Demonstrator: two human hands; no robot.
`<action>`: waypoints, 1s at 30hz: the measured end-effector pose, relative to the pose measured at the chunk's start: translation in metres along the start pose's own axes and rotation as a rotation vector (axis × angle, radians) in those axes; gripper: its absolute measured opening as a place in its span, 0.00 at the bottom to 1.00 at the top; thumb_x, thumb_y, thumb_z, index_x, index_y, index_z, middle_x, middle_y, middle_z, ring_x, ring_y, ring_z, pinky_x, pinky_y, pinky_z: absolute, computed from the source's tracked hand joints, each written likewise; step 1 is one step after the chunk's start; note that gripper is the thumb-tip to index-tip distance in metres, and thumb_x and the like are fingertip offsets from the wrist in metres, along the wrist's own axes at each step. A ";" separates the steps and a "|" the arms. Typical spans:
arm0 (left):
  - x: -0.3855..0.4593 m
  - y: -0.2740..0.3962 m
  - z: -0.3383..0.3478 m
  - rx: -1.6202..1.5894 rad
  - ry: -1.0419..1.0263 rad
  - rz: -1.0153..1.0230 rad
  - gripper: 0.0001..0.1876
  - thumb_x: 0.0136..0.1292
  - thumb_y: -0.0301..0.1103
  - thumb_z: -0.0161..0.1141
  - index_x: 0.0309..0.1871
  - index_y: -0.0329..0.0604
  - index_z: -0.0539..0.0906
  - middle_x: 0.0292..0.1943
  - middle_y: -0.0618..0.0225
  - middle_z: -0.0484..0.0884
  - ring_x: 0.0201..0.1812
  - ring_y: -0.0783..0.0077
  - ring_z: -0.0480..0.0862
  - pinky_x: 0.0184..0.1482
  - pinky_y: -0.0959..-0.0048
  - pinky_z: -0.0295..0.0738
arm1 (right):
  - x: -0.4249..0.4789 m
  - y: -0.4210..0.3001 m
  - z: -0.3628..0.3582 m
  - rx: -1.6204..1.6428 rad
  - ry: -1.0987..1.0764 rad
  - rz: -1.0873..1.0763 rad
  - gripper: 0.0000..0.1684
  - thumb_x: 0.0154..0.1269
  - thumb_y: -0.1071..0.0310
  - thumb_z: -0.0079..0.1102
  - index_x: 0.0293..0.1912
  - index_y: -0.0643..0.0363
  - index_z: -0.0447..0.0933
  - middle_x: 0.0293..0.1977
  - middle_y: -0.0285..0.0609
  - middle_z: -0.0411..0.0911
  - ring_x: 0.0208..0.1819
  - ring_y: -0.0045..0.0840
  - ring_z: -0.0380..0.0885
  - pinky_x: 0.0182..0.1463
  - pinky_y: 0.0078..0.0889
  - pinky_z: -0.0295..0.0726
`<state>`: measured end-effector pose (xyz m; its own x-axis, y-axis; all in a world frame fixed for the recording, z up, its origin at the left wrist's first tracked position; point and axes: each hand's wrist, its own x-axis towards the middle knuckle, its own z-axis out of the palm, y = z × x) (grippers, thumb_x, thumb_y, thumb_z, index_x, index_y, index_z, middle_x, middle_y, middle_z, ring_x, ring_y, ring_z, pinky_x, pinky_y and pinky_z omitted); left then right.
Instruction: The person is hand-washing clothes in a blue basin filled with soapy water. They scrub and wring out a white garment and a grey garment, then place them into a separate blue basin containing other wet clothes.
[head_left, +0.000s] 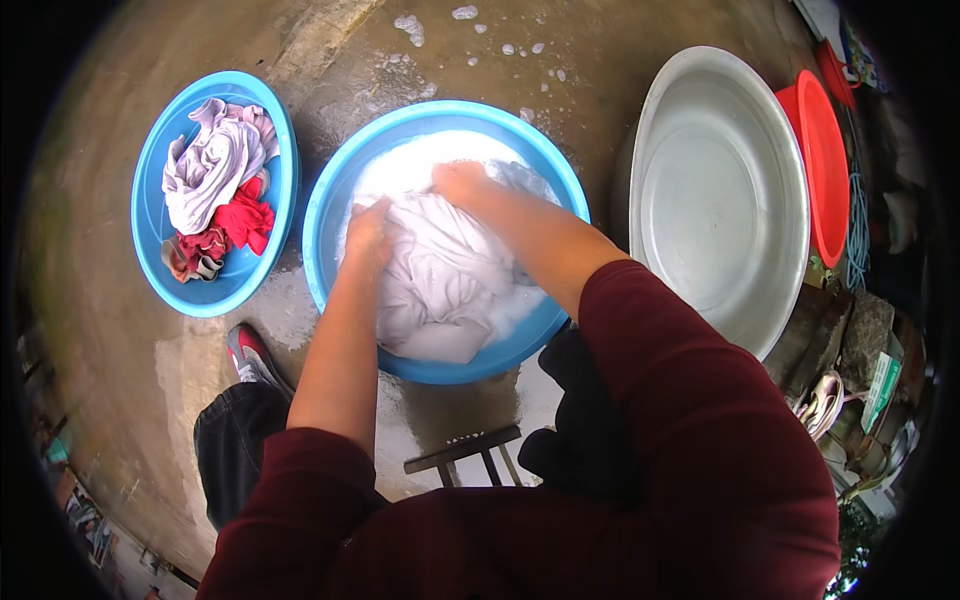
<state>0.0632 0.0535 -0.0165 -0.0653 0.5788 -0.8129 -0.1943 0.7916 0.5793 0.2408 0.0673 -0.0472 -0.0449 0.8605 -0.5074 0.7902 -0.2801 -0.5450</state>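
A round blue plastic basin (321, 161) stands before me, holding white suds and a wet white cloth garment (442, 262). At the cloth's upper left edge, my left hand (367, 231) has its fingers closed on the fabric. My right hand (459, 182) is at the top of the cloth, among the suds; it is blurred and its fingers are partly hidden by foam, so its grip cannot be made out. A greyish part of the cloth (525, 180) lies to the right of that hand.
At the left stands a second blue basin (142, 217) with whitish and red clothes (214, 176). A large metal basin (712, 180) and a red plastic basin (825, 172) are at the right. Foam spots mark the wet concrete floor (465, 67). A small stool (465, 448) is near my legs.
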 end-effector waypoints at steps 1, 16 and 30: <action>-0.004 0.007 0.000 -0.081 -0.068 -0.053 0.28 0.65 0.38 0.54 0.64 0.34 0.61 0.61 0.56 0.67 0.55 0.61 0.73 0.50 0.63 0.73 | -0.004 -0.019 -0.007 -0.048 0.043 -0.018 0.18 0.58 0.65 0.51 0.48 0.58 0.73 0.39 0.51 0.79 0.44 0.43 0.78 0.51 0.41 0.73; -0.047 0.049 0.022 -0.336 -0.429 -0.016 0.26 0.71 0.48 0.41 0.61 0.35 0.66 0.57 0.55 0.73 0.59 0.59 0.73 0.62 0.57 0.66 | -0.044 -0.029 -0.070 -0.079 0.510 -0.220 0.13 0.55 0.56 0.58 0.36 0.53 0.77 0.28 0.46 0.79 0.35 0.45 0.78 0.42 0.43 0.76; -0.042 0.046 0.005 -0.006 -0.282 0.093 0.14 0.64 0.31 0.52 0.48 0.30 0.72 0.43 0.53 0.77 0.42 0.59 0.80 0.47 0.66 0.78 | -0.149 0.014 -0.048 0.232 -0.095 -0.242 0.09 0.50 0.64 0.60 0.29 0.57 0.72 0.23 0.44 0.73 0.29 0.34 0.75 0.36 0.35 0.73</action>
<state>0.0618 0.0668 0.0449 0.1911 0.6811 -0.7069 -0.2063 0.7319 0.6494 0.2878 -0.0443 0.0532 -0.2797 0.8732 -0.3990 0.5900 -0.1715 -0.7890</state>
